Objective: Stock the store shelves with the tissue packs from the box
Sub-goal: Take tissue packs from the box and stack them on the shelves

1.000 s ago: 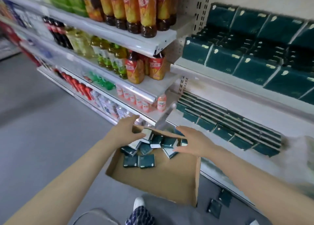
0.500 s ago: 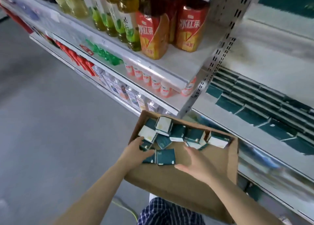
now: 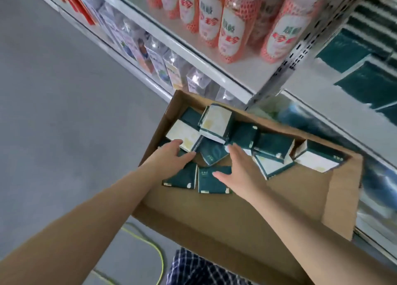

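An open cardboard box [image 3: 242,218] lies on the floor below the shelves. Several dark green tissue packs [image 3: 217,125] lie jumbled in its far half, some showing white faces. My left hand [image 3: 169,157] reaches into the box's left side, fingers spread over the packs there and touching a white-faced pack [image 3: 182,135]. My right hand [image 3: 238,170] hovers open above two flat green packs [image 3: 211,182], fingers straight, thumb out. Neither hand grips a pack. More green packs [image 3: 369,80] sit on the shelf at the upper right.
White metal shelves run diagonally across the top, holding pink-netted bottles [image 3: 229,24] and clear cartons [image 3: 154,56] below. A perforated upright post [image 3: 287,61] divides the bays. Grey floor [image 3: 53,112] lies to the left, with a yellow-green cable [image 3: 150,248] near my plaid-clad leg [image 3: 199,269].
The view has tipped down and closer to the box. Both hands have reached deeper into it, from above its rim to right over the packs.
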Tool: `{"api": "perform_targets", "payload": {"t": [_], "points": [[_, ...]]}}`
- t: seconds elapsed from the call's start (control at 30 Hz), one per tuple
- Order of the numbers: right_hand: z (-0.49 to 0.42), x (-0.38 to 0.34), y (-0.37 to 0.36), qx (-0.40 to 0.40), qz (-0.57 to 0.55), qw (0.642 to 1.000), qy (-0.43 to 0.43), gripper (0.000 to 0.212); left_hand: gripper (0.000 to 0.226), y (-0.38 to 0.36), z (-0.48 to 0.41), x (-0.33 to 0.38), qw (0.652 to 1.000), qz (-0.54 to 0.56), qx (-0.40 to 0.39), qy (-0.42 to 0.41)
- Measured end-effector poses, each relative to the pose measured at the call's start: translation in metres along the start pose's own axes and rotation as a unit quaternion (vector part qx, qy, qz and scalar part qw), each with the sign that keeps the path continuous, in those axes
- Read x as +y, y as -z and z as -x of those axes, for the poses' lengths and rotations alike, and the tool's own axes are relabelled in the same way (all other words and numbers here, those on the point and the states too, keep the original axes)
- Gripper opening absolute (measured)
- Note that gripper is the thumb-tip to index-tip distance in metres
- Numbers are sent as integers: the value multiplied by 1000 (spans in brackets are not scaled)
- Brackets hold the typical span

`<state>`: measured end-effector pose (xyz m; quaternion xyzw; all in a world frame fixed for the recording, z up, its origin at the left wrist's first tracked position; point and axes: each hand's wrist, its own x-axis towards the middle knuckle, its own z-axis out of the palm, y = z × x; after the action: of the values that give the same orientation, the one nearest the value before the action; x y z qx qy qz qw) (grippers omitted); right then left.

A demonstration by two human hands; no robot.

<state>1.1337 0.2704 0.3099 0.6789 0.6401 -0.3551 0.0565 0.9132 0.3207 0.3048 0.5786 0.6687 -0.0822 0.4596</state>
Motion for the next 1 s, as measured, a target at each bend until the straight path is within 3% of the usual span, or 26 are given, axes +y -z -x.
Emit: {"api": "perform_targets", "payload": {"t": [0.17,0.27,0.43,0.57,0.67,0.77,0.8,0.87,0.93,1.0], "points": [[-71,-2,-17,55,62,995,63,78,65,-17,-37,-24,999,-16,38,-23],[-102,5,-24,89,135,983,86,86,58,-31,-47,-31,997,8,72,-18],[-133,7,-35,77,282,953,78,100,58,-42,-49,-37,998,2,60,-25],[-135,-1,-31,101,235,964,67,83,54,-36,-43,-35,998,-28,55,-28],[-123,-3,-19,132,130,981,62,62,56,-34,-33,-29,998,-49,32,-13],[-93,3,5,140,-114,984,-3,39,61,-29,-13,-6,999,20,48,2],[-79,5,17,143,-225,963,-31,32,64,-25,-3,2,996,59,60,11],[-51,2,39,134,-428,890,-78,13,67,-13,18,16,989,126,73,33],[-24,-3,61,90,-547,824,-117,4,70,3,40,28,980,180,71,51],[1,-12,81,48,-605,783,-138,10,73,18,63,40,975,209,61,47]]}}
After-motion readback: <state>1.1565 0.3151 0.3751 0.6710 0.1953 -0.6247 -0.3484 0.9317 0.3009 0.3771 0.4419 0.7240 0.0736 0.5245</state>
